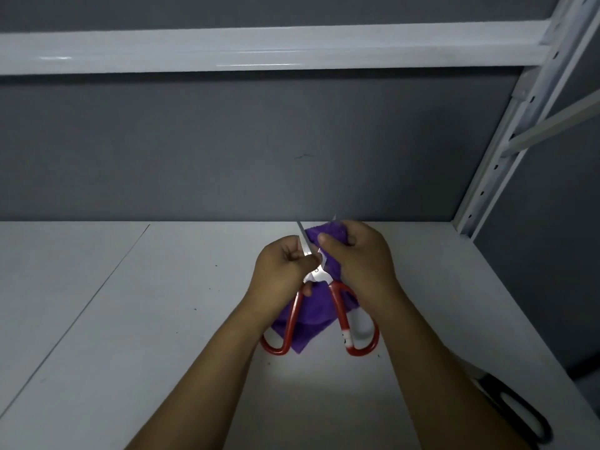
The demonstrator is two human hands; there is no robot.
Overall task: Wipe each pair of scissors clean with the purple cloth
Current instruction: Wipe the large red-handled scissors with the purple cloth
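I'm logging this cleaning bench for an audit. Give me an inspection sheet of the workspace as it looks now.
Surface: white shelf board, one seam on the left.
Job's things: red-handled scissors open; purple cloth wrapped on one blade; black-handled scissors lying at right.
Clutter: small dark specks.
Grippers: left hand grips one blade; right hand grips the cloth.
Cables: nothing seen.
Surroundings: grey back wall, white rack upright, white beam.

Dead center of the frame, left hand [282,271] grips one blade of the spread-open red-handled scissors [339,315], right hand [360,254] bunches the purple cloth [308,326] round the other blade over the white shelf [162,319], with black-handled scissors [490,388] lying lower right.
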